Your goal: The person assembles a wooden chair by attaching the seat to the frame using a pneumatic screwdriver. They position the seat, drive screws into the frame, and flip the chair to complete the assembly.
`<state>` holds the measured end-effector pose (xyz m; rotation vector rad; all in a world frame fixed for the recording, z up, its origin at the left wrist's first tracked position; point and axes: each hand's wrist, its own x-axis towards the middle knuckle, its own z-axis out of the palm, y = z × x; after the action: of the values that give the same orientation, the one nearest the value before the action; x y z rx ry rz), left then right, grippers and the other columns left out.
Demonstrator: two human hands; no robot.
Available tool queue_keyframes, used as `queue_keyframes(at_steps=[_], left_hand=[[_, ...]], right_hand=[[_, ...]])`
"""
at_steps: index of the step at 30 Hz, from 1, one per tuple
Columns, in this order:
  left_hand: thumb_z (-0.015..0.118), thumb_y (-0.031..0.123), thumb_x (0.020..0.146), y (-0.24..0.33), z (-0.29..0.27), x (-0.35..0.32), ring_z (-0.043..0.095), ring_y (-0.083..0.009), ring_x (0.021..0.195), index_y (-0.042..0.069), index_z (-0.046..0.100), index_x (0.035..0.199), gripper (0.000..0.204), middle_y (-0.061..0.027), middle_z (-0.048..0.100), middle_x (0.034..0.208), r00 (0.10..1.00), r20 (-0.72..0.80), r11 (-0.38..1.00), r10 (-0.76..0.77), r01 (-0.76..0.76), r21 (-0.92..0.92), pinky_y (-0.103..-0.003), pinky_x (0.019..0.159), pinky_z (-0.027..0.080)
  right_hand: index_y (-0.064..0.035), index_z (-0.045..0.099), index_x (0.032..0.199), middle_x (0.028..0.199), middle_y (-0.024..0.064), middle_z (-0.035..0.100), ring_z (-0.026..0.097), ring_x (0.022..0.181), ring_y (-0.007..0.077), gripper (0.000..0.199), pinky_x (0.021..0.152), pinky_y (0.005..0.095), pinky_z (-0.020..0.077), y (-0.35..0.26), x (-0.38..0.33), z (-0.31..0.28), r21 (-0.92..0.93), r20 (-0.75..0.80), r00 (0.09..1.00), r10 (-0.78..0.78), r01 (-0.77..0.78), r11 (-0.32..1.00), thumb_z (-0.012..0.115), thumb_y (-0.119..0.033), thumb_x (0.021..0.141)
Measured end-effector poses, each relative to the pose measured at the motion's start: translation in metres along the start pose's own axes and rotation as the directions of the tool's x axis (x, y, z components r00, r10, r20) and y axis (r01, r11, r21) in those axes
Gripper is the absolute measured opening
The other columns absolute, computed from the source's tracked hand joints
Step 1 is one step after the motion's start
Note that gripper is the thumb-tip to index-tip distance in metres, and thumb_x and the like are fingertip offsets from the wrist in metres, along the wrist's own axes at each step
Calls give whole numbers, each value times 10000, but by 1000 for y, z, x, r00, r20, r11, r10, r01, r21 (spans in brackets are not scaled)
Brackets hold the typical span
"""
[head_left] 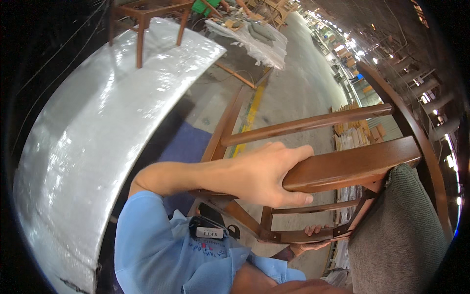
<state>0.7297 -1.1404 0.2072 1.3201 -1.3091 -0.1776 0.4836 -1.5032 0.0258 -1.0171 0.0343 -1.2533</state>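
A brown wooden chair [357, 164] is held tilted in front of me, its legs and rails reaching to the left and its curved frame to the right. Its grey upholstered seat [396, 240] is at the lower right. My left hand [274, 171] reaches across from the left and closes around the end of the broad upper rail, thumb below it. Lower down, my right hand [313, 240] grips another rail of the chair from beneath, its fingers showing over the wood.
At left stands a long table [98, 122] covered in shiny plastic film, with another wooden chair [142, 29] on it. Farther off, a cluttered wrapped surface [249, 39] stands by a person in green [203, 7]. A yellow line [253, 108] crosses the floor; stacked wood pieces [360, 132] lie beyond.
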Motion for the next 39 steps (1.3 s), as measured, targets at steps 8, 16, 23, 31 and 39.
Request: queue_keyframes(at_steps=[8, 16, 23, 31, 39], left_hand=[[768, 383, 812, -117, -34, 142, 650, -339, 818, 21, 534, 1203, 582, -181, 675, 885, 992, -127, 996, 9, 3, 92, -413, 762, 485], [820, 288, 786, -225, -127, 277, 641, -226, 842, -28, 571, 1166, 554, -153, 668, 901, 929, -306, 978, -208, 189, -90, -349, 797, 493], [803, 313, 815, -404, -236, 370, 622, -205, 921, -76, 586, 1152, 559, -159, 658, 966, 860, -462, 974, -214, 224, -34, -336, 828, 487], [772, 358, 842, -581, -398, 524, 624, -125, 835, -64, 602, 1168, 560, -76, 662, 942, 795, -562, 973, -229, 196, -121, -276, 749, 498], [748, 357, 857, -779, -531, 639, 501, -91, 483, 3, 598, 1075, 441, -2, 522, 674, 637, -645, 906, -422, 323, -273, -250, 421, 382]], right_hand=[[-63, 480, 1260, 751, 64, 521, 483, 516, 155, 662, 437, 291, 401, 97, 170, 12, -48, 36, 997, 61, -60, 997, 446, -647, 949], [-66, 474, 1270, 805, 90, 546, 500, 548, 180, 631, 488, 313, 427, 250, 383, 75, -45, 309, 904, 295, -296, 954, 468, -616, 961], [-73, 508, 1232, 794, 95, 581, 511, 531, 198, 544, 469, 334, 434, 454, 531, 143, -18, 363, 841, 402, -425, 905, 422, -558, 999], [-83, 557, 1139, 756, 69, 568, 532, 529, 170, 419, 436, 282, 457, 645, 716, 291, -80, 255, 810, 528, -526, 847, 501, -471, 993], [-95, 567, 1052, 713, 21, 547, 516, 512, 125, 429, 429, 251, 435, 887, 887, 417, -303, 326, 706, 629, -552, 777, 566, -512, 953]])
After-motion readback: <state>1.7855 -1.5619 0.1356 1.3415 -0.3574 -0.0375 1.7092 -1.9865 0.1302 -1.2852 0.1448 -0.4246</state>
